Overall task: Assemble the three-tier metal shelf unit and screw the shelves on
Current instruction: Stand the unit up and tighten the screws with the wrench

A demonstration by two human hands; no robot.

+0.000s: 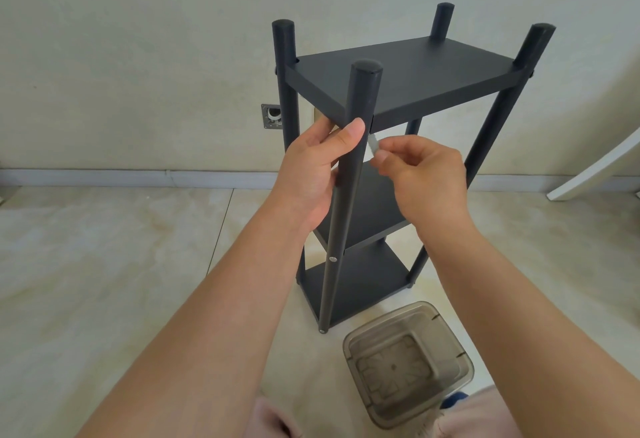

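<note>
A person's left hand (317,164) wraps thumb and fingers around the near front post (349,174) of a dark matte shelf unit (398,87), just below the top shelf (405,74). Just right of that grip, the right hand (426,174) pinches a small pale tool (374,145) between curled fingertips, its tip touching the post's right side under the shelf edge; what kind of tool it is cannot be told.

The unit stands upright on the floor: four round tubular posts with flat caps, and three flat rectangular shelves with a fine grainy finish. Below the grip, a silver screw head (333,259) shows on the held post at the middle shelf (374,219), and the bottom shelf (356,292) sits lower still.

Below and to the right of the hands, one smoky translucent plastic container (408,365), square with rounded corners, rests on the glossy beige marbled tile floor (104,264). Beyond the grip rises a plain pale wall (138,39) with a low baseboard and one metal wall plate (272,116), left of the hands. A white slanted piece (602,167) leans at far right.
</note>
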